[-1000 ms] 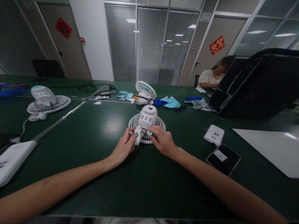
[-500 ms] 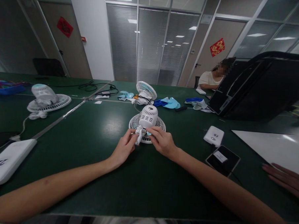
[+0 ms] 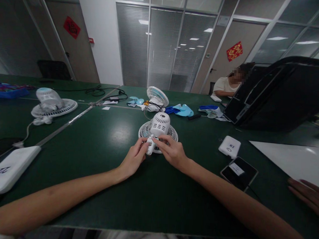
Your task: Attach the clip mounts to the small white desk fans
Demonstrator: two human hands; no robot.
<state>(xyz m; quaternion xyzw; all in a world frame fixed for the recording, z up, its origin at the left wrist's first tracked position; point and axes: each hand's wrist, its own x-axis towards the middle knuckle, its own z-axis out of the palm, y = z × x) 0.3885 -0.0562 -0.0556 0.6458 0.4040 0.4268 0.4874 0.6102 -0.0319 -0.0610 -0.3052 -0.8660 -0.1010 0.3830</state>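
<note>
A white fan (image 3: pixel 160 122) lies face down on the green table, its motor housing upward and its round grille against the tabletop. In front of the housing is a small white piece (image 3: pixel 150 147) that looks like a bundled cord; the fingers partly cover it. My left hand (image 3: pixel 134 155) pinches this piece from the left between thumb and fingers. My right hand (image 3: pixel 172 151) is closed from the other side, its fingertips pressed on the piece's upper right. Whatever lies beneath those fingertips is hidden.
Behind stand another fan (image 3: pixel 157 98) and light-blue fan blades (image 3: pixel 185 110). At left are a face-down fan (image 3: pixel 54 106) and a white power bank (image 3: pixel 11 171). A smaller power bank (image 3: pixel 229 146), a dark device (image 3: pixel 239 174) and another person's hand (image 3: pixel 308 196) are at right.
My right fingertips have moved left onto the white piece. A light-blue bit seen beside them earlier is now out of sight. The piece has turned slightly, and the view has shifted a little.
</note>
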